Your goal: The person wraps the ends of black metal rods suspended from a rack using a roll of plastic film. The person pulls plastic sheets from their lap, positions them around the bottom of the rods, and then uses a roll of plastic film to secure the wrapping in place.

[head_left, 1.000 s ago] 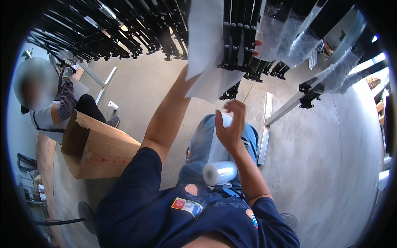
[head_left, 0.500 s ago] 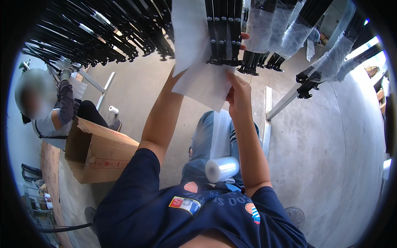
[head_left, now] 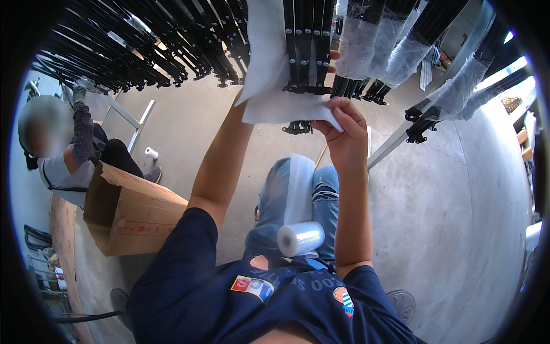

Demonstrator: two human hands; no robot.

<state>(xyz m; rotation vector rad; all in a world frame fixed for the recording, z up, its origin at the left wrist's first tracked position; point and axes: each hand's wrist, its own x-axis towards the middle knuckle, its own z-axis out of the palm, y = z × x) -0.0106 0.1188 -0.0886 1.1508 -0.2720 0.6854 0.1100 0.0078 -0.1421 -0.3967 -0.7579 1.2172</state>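
A bundle of black metal bars (head_left: 307,46) with bolted, bracketed lower ends hangs at the top centre. A white foam sheet (head_left: 266,74) lies behind and to the left of it. My left forearm passes behind the sheet. Of my left hand (head_left: 334,55), only fingertips show, curled round the bundle's right edge; the palm is hidden. My right hand (head_left: 348,123) pinches the sheet's lower right corner, just below the bar ends. Under the sheet's lower edge, another black bar end (head_left: 298,127) shows.
Many black bars (head_left: 143,46) hang at left; film-wrapped bundles (head_left: 361,43) hang at right. A clear film roll (head_left: 301,238) and a white strip (head_left: 299,189) rest on my lap. A cardboard box (head_left: 143,218) stands left, near a seated co-worker (head_left: 69,163). A metal frame leg (head_left: 389,143) slants at right.
My right hand has moved right and slightly down, taking the foam sheet's corner with it. The sheet's lower edge has lifted, uncovering a bar end behind it. My left hand stays round the bundle.
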